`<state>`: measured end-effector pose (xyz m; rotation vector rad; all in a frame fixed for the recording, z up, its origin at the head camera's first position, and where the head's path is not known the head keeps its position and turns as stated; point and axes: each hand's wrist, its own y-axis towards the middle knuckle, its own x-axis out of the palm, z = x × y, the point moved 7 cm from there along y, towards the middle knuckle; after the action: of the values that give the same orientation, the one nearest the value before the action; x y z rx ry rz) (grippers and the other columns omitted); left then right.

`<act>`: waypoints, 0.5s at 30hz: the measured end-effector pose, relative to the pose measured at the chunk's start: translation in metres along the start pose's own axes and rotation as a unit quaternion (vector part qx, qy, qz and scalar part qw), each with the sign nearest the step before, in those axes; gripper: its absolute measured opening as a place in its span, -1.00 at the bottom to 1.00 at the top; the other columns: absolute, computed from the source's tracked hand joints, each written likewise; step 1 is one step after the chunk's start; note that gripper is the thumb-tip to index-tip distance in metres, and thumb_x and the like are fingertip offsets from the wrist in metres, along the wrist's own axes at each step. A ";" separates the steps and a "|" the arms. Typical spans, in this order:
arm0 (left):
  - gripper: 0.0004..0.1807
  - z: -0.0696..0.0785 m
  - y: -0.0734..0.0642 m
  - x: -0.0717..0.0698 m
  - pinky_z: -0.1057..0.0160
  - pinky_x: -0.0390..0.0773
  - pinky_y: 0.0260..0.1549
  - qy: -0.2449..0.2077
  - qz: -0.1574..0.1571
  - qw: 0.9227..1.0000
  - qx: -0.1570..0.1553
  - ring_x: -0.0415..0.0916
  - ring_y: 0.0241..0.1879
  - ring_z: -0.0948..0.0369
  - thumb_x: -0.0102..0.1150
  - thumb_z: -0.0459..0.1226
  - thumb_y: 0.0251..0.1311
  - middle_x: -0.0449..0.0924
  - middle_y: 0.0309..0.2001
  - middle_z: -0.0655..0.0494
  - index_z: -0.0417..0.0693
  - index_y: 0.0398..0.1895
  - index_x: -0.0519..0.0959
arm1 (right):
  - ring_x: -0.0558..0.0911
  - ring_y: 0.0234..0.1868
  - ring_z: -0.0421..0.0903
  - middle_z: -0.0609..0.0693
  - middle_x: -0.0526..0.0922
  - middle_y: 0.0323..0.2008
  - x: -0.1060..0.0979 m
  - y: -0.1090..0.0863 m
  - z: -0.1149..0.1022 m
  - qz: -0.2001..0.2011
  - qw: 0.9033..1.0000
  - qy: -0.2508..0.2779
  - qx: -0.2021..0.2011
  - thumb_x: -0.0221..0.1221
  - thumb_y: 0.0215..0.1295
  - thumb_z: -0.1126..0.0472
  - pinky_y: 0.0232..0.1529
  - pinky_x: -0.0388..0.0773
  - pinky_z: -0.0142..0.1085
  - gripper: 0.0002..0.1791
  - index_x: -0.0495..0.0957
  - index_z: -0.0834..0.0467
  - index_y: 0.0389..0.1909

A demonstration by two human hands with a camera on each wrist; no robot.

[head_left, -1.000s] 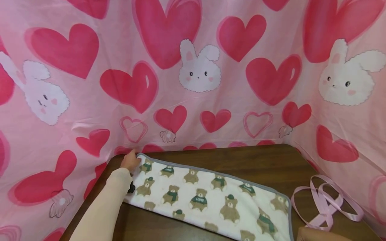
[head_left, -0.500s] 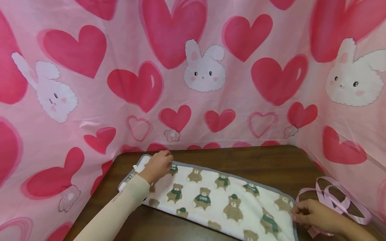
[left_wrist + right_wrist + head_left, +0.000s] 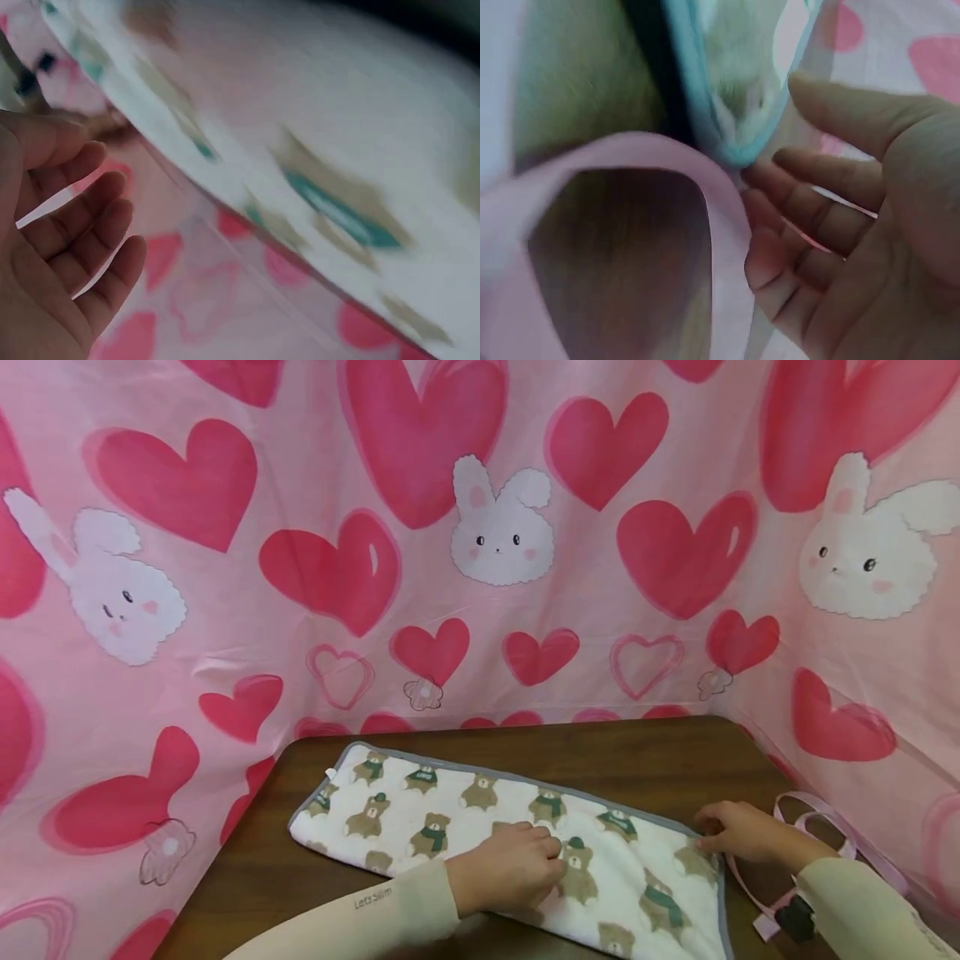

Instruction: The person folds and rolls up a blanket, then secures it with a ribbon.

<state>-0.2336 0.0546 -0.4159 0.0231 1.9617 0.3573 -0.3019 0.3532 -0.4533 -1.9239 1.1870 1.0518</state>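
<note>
A long folded blanket [image 3: 480,852], white with brown bears in green scarves and grey edging, lies slantwise over the table. In the head view my left hand [image 3: 517,864] is over its middle front part. The left wrist view shows the loosely bent fingers of this left hand [image 3: 75,232] with nothing between them, beside the blurred blanket [image 3: 300,150]. My right hand [image 3: 738,835] is at the blanket's far right corner. In the right wrist view, the right thumb and fingers [image 3: 832,97] are spread apart around that corner, with a pink ribbon [image 3: 637,150] close by.
The loose pink ribbon [image 3: 817,818] lies in loops at the table's right side, partly hidden by the right forearm. Dark wooden table [image 3: 600,752] shows behind the blanket. Pink cloth walls [image 3: 337,468] with hearts and rabbits surround the table at the back and sides.
My left hand has moved from the blanket's left end to its middle, letting go of the left corner. My right hand has come up from the lower right to the far right corner.
</note>
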 end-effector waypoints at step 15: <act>-0.71 0.089 0.068 0.020 0.54 0.30 -0.09 -0.064 -0.159 0.978 0.118 0.33 -0.06 0.54 -0.08 0.12 0.40 0.46 -0.06 0.52 0.40 0.03 0.56 | 0.42 -0.41 -0.11 -0.10 0.46 -0.48 0.001 0.024 0.010 -0.027 1.000 -0.006 -0.009 0.50 -0.10 0.11 -0.39 0.38 -0.22 -0.67 0.52 0.10 -0.44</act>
<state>-0.1712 0.1444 -0.4484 -0.1105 1.8322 -0.0867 -0.3267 0.3518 -0.4620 -1.9500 1.1161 1.0482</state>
